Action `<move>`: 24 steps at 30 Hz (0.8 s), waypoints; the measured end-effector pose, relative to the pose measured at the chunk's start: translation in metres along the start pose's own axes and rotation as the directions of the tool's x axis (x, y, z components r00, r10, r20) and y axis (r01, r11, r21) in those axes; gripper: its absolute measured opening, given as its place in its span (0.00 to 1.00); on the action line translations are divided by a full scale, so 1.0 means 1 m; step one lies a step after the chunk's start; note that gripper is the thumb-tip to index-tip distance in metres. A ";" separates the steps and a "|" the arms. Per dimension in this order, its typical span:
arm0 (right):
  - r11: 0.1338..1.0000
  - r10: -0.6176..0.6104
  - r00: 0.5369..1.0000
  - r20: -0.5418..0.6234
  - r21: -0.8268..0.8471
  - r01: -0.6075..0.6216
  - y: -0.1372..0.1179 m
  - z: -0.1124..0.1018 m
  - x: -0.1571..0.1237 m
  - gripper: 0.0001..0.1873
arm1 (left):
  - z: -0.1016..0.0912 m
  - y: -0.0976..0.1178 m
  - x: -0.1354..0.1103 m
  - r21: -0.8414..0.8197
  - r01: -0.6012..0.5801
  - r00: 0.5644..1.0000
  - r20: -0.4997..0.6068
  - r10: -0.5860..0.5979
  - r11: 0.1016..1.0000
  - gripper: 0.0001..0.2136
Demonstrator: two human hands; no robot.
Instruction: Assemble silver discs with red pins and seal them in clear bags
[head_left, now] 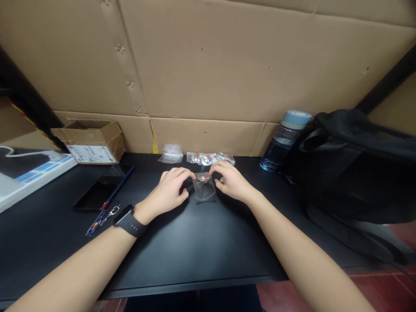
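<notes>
A clear plastic bag (204, 193) lies on the black table between my two hands, its flat part toward me. At its far end sits a round silvery piece (203, 177) with a red mark. My left hand (171, 189), with a black watch on the wrist, touches the bag's left edge with its fingertips; the thumb stays apart from them. On the other side, my right hand (230, 181) is curled, its index fingertip at the bag's upper right corner. A small round pale item (222, 180), partly hidden, shows between its thumb and fingers.
Behind the hands lie a row of bagged silvery pieces (208, 159) and a stack of clear bags (172, 153). Left are a cardboard box (94, 141), a phone (102, 190), a keychain (104, 220) and a power strip (39, 177). Right are a water bottle (281, 145) and a black bag (357, 173).
</notes>
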State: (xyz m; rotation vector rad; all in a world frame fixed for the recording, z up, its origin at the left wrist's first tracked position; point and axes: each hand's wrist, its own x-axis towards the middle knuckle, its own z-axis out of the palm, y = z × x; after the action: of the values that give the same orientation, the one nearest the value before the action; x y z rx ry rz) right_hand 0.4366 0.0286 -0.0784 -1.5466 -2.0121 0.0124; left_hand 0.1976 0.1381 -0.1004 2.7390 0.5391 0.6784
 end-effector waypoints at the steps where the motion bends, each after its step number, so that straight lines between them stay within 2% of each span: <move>1: 1.000 0.010 1.000 0.019 -0.008 -0.010 0.000 0.001 0.000 0.15 | 0.003 -0.001 0.001 0.022 0.011 1.000 -0.004 -0.011 1.000 0.18; 5: 0.999 0.036 0.996 0.076 -0.021 -0.034 -0.003 0.003 -0.001 0.14 | 0.010 -0.003 0.001 0.055 0.004 1.000 0.006 -0.005 0.998 0.13; 12: 0.998 0.026 0.997 0.072 -0.051 -0.022 0.000 0.007 -0.002 0.08 | 0.014 -0.002 0.002 0.068 0.002 1.000 -0.003 -0.002 0.998 0.09; 24: 0.997 0.025 0.996 0.083 -0.079 -0.018 0.011 0.007 -0.002 0.10 | 0.014 -0.003 0.003 0.068 -0.008 1.000 -0.006 0.009 0.998 0.07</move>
State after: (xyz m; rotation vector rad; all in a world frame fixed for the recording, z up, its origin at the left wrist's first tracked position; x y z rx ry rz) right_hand 0.4433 0.0327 -0.0890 -1.6416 -2.0830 0.0067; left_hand 0.2064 0.1399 -0.1124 2.8042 0.5622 0.6836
